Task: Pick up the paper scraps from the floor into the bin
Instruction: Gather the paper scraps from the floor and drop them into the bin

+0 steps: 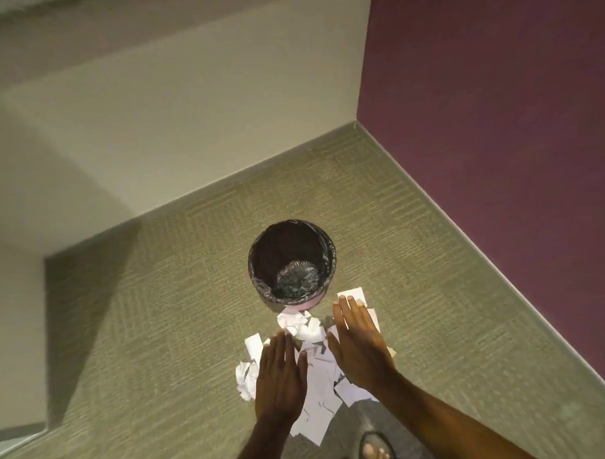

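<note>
A round bin [324, 244] lined with a dark plastic bag stands on the carpet, its inside showing only crumpled liner. Just in front of it lies a heap of white paper scraps [318, 376], flat pieces and crumpled balls. One crumpled ball [246, 377] sits at the heap's left edge. My left hand [280, 377] hovers flat over the heap's left side, fingers together, holding nothing. My right hand [358, 344] is stretched flat over the right side, its fingertips near a flat scrap [353, 293] beside the bin. Both hands hide part of the heap.
The bin stands near a room corner, where a beige wall [187, 113] meets a purple wall [496, 119]. Patterned carpet [167, 320] spreads to the left and right. A sandalled foot [375, 450] is at the bottom edge.
</note>
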